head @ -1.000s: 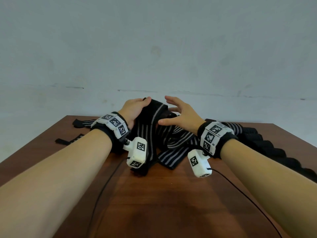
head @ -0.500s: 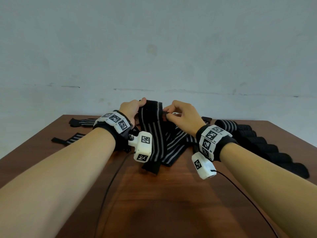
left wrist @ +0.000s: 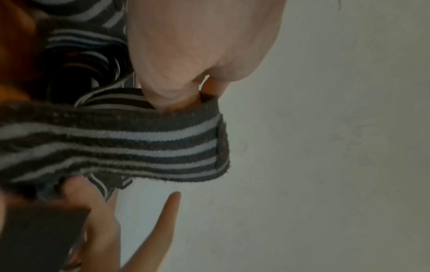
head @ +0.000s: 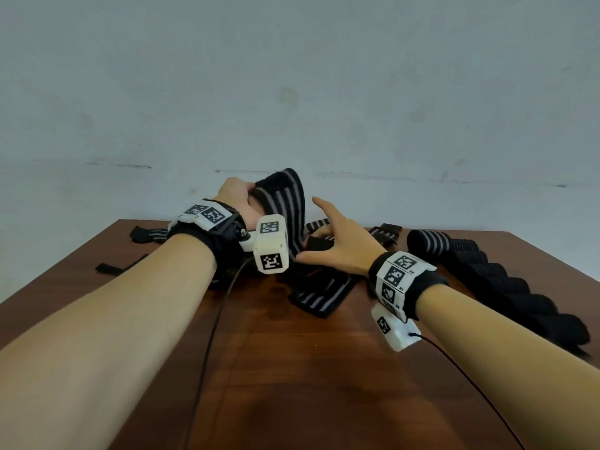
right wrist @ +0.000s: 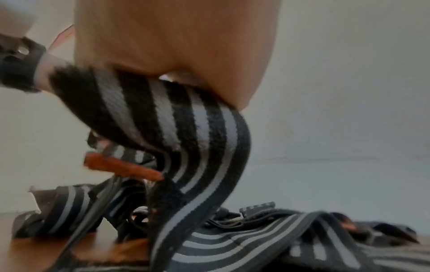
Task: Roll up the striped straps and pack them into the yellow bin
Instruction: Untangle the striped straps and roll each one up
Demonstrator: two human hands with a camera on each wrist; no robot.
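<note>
My left hand holds up a black strap with grey stripes; in the left wrist view its thumb and fingers pinch the strap's upper edge near the end. The strap hangs down into a tangled pile of striped straps on the wooden table. Beside the hanging strap, just to its right, my right hand is spread with straight fingers and grips nothing. The strap runs under that palm in the right wrist view. No yellow bin shows in any view.
A row of several rolled straps lies along the table's right side. Loose straps lie flat at the far left, one nearer the left edge. Camera cables trail over the table's near part. A pale wall stands behind the table.
My right hand, which pinched the strap beside the left hand half a second ago, has let go and spread its fingers. The left hand has lifted the strap's end higher.
</note>
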